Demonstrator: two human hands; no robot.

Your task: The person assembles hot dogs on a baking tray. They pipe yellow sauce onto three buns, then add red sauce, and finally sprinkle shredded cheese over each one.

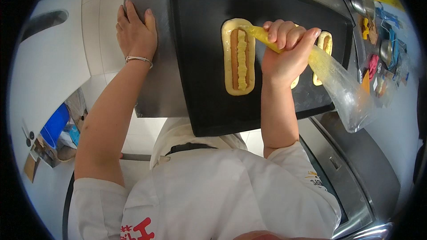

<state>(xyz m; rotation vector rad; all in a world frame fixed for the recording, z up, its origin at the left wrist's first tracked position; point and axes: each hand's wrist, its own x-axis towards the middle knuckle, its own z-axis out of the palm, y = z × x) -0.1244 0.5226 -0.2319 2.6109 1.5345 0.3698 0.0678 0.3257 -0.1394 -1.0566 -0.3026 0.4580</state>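
My right hand [289, 51] is closed around a clear piping bag [340, 84] with yellow filling. The bag's tip touches the far end of an oval piece of pale dough [227, 58]. A brown sausage [235, 69] lies lengthwise in that dough, with a wavy yellow strip of filling [242, 60] along it. The dough rests on a black baking tray [200, 75]. A second dough piece [295, 82] is mostly hidden behind my right hand and wrist. Farther right lies another dough piece [316, 79], partly covered by the bag. My left hand [138, 33] holds nothing and lies on the table's left edge, fingers apart.
The tray sits on a steel table [151, 93], its near corner jutting past the front edge. At the right are a metal bowl [362, 0] and several small tools and packets. Lower left, a blue container [55, 124] stands among boxes and bags.
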